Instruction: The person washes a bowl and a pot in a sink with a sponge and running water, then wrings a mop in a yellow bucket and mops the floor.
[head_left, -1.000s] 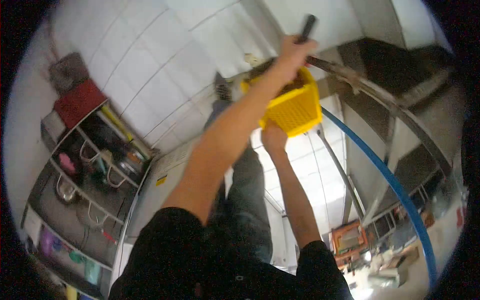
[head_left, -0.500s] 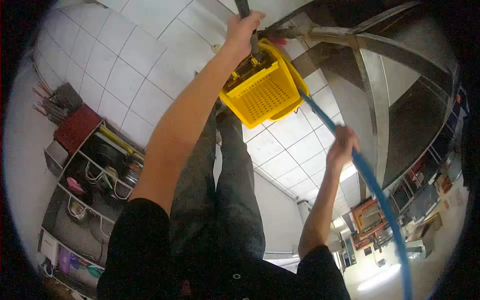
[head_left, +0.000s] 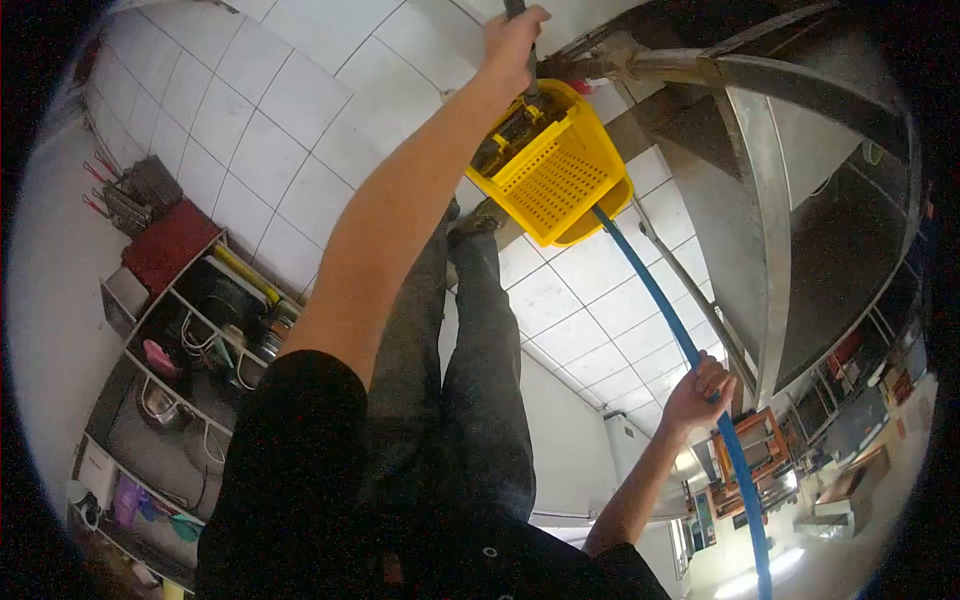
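Note:
A yellow mop bucket (head_left: pixel 602 205) with a perforated yellow wringer (head_left: pixel 560 180) stands on the tiled floor beyond my feet. My left hand (head_left: pixel 512 48) is wrapped round the dark wringer handle (head_left: pixel 533 88), which rises from the bucket's far side. Off to the right, my right hand (head_left: pixel 700 395) is closed around a long blue pole (head_left: pixel 655 285). The pole's upper part passes below my hand towards the bottom edge of the view. Its other end meets the bucket's near side, and whatever is fixed there is hidden.
A metal-legged table (head_left: pixel 755 190) stands close on the right. Along the left are shelves (head_left: pixel 190 310) with pots and a red box (head_left: pixel 172 245). A thin metal pole (head_left: pixel 690 280) leans between the bucket and the table. White tiles (head_left: pixel 250 150) cover the floor.
My right hand has moved down in the view and slightly right along with the blue pole, whose angle has shifted. The bucket and my left hand appear farther right as the view shifts.

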